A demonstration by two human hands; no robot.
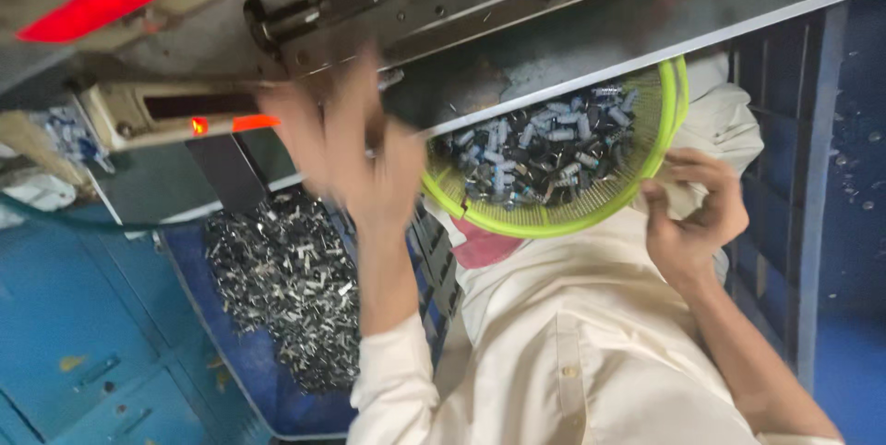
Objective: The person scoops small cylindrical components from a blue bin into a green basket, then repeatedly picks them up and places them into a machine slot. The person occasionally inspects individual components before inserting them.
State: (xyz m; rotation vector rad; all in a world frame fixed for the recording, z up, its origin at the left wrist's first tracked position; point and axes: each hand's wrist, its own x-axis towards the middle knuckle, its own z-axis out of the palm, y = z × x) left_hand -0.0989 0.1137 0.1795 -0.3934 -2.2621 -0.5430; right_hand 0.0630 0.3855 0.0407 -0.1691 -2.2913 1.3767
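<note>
My left hand (pixel 355 154) is raised in front of the grey metal machine (pixel 397 2). It is blurred by motion, so I cannot tell whether anything is between its fingers. My right hand (pixel 692 214) is curled against the rim of a lime-green mesh basket (pixel 554 219), gripping its right edge. The basket rests on my cream shirt and holds several small dark and silver cylindrical parts (pixel 544 150). It sits partly under the machine's table edge.
A heap of small metal parts (pixel 286 288) lies on a blue tray (pixel 305 413) left of my left arm. Red lights (pixel 97 2) glow on the machine and an orange lamp (pixel 249 122) below them. A blue cabinet (pixel 83 353) stands at lower left, a blue rack (pixel 784 177) at right.
</note>
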